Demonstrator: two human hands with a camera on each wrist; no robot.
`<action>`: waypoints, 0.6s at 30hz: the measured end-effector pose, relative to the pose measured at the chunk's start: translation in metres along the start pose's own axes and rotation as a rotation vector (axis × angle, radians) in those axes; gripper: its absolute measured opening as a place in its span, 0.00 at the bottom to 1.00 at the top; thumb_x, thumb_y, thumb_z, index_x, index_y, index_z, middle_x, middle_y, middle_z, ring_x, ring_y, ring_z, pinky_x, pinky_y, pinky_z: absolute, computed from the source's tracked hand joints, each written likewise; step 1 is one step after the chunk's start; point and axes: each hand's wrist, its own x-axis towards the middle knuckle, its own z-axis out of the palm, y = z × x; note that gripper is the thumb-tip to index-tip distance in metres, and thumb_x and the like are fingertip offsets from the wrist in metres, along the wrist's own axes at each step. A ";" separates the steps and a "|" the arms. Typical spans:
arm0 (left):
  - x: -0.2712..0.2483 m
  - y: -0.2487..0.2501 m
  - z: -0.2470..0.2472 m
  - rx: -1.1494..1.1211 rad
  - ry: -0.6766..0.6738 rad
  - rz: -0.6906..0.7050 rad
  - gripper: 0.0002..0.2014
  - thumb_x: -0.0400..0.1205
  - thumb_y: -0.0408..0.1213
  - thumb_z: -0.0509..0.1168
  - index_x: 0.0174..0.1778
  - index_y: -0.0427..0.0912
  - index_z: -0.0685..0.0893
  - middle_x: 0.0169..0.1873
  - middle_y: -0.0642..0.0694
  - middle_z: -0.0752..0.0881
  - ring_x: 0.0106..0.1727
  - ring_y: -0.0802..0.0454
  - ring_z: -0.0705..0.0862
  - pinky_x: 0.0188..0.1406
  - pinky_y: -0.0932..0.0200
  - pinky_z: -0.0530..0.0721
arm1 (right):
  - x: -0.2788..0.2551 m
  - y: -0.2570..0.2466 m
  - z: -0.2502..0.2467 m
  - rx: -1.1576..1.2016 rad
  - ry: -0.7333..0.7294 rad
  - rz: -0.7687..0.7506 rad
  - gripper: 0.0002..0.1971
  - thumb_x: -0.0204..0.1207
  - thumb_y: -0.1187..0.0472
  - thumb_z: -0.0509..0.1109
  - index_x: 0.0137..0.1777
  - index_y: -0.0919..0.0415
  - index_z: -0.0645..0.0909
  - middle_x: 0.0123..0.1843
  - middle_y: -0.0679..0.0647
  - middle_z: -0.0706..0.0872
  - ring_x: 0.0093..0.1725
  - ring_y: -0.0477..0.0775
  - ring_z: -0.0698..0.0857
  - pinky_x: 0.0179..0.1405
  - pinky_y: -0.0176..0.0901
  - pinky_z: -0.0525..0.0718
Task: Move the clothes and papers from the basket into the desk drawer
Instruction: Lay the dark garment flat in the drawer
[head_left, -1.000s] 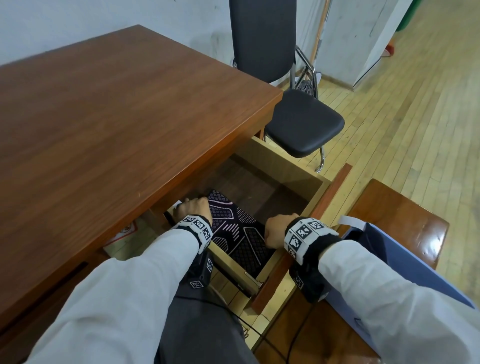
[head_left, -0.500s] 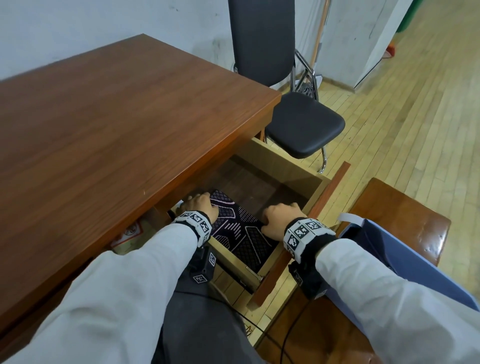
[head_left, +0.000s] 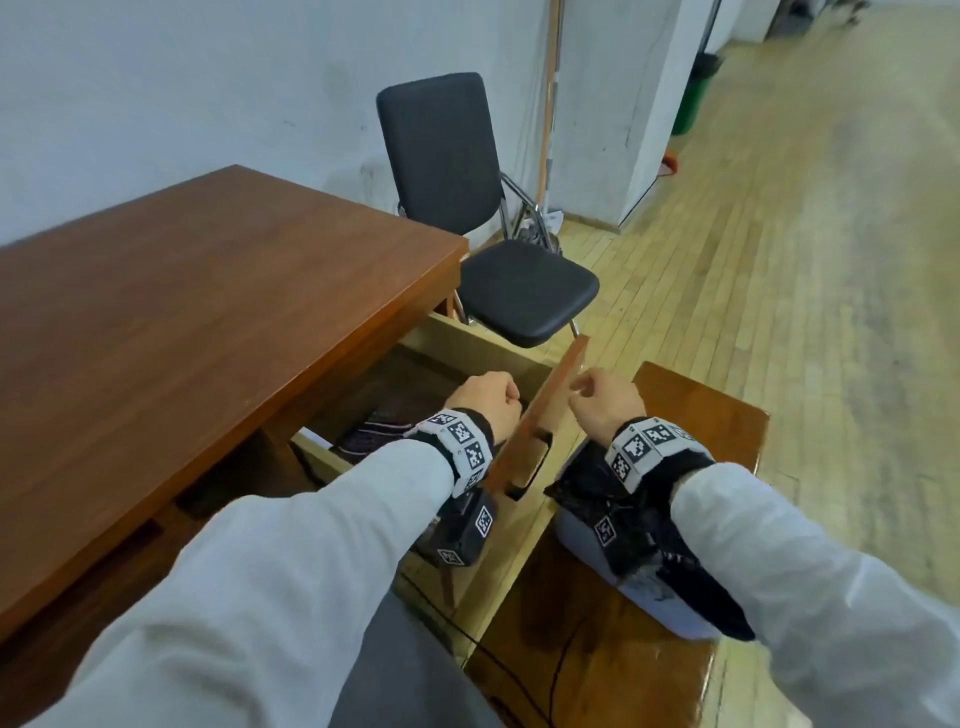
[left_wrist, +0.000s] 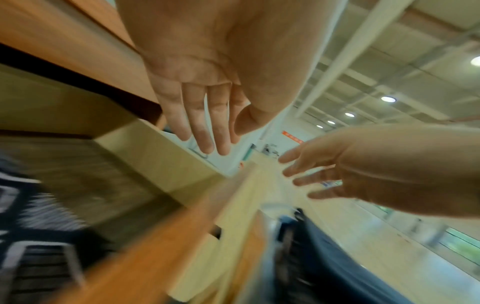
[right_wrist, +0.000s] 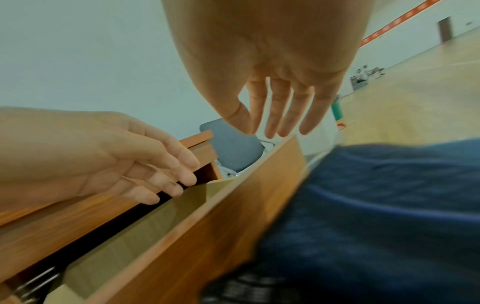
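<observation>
The desk drawer (head_left: 467, 345) is pulled out, and a dark patterned cloth (head_left: 376, 431) lies flat inside it. My left hand (head_left: 493, 395) hovers above the drawer, fingers relaxed and holding nothing; in the left wrist view its fingers (left_wrist: 207, 131) hang straight. My right hand (head_left: 597, 395) is over the drawer front (head_left: 556, 405), also holding nothing, with its fingers (right_wrist: 275, 115) straight. The pale blue basket (head_left: 582, 538) stands just right of the drawer under my right wrist. Dark clothes (head_left: 711, 603) lie in it. I see no papers.
The basket sits on a brown wooden stool (head_left: 711, 415). The desk top (head_left: 208, 322) spreads out to the left. A black chair (head_left: 524, 291) stands behind the drawer against the wall. Wooden floor (head_left: 805, 312) stretches away to the right.
Both hands have lifted off the patterned cloth and out of the drawer, leaving it there. The right hand has shifted right, across the drawer front. The head view has tilted upward.
</observation>
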 end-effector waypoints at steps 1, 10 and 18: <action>-0.003 0.010 0.005 0.007 -0.015 0.020 0.10 0.84 0.38 0.58 0.58 0.47 0.82 0.58 0.44 0.86 0.58 0.43 0.84 0.61 0.49 0.83 | -0.002 0.012 -0.007 -0.041 -0.023 0.073 0.17 0.78 0.59 0.66 0.65 0.62 0.79 0.63 0.60 0.84 0.60 0.61 0.83 0.54 0.47 0.81; -0.013 0.044 0.048 0.078 -0.147 0.006 0.07 0.82 0.38 0.59 0.45 0.47 0.83 0.44 0.43 0.84 0.45 0.42 0.82 0.55 0.50 0.85 | -0.020 0.079 -0.008 -0.091 -0.284 0.384 0.19 0.76 0.43 0.71 0.48 0.61 0.79 0.43 0.56 0.82 0.42 0.55 0.81 0.41 0.41 0.76; -0.020 0.056 0.074 -0.038 -0.273 0.000 0.17 0.81 0.53 0.64 0.55 0.43 0.86 0.54 0.43 0.88 0.57 0.44 0.85 0.57 0.52 0.82 | -0.029 0.084 -0.019 0.125 -0.093 0.319 0.11 0.80 0.54 0.62 0.48 0.61 0.81 0.44 0.58 0.83 0.44 0.60 0.82 0.37 0.45 0.77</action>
